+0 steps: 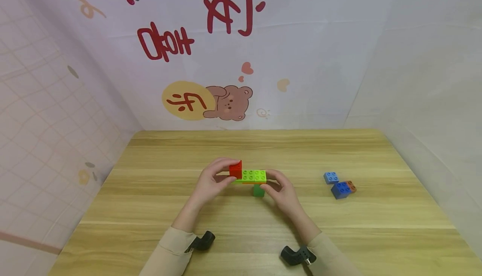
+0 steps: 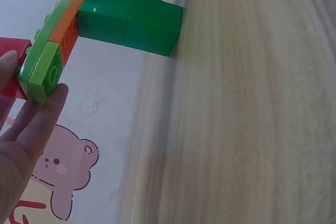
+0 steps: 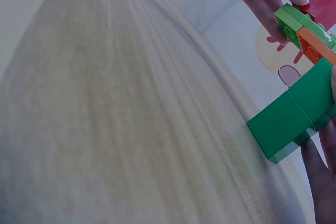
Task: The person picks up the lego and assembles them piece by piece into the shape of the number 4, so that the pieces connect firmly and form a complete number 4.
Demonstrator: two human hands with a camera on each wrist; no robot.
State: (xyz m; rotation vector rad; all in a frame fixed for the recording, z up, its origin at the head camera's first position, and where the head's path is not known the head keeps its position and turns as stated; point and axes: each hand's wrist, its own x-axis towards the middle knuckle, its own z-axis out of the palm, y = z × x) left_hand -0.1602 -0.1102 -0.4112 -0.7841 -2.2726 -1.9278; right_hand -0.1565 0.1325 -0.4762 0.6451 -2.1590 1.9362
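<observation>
A small brick structure stands on the table between both hands. Its column is two stacked dark green bricks, with an orange brick and light green bricks forming an arm that overhangs to the left. On that arm's left end sits a red brick. My left hand pinches the red brick, its thumb in front; in the left wrist view its other fingertips lie under the overhanging light green end. My right hand holds the structure's right end, thumb in front and fingers behind.
To the right on the wooden table lie a light blue brick, a dark blue brick and a brownish-orange brick, close together. A printed white cloth hangs behind the table's back edge and along both sides.
</observation>
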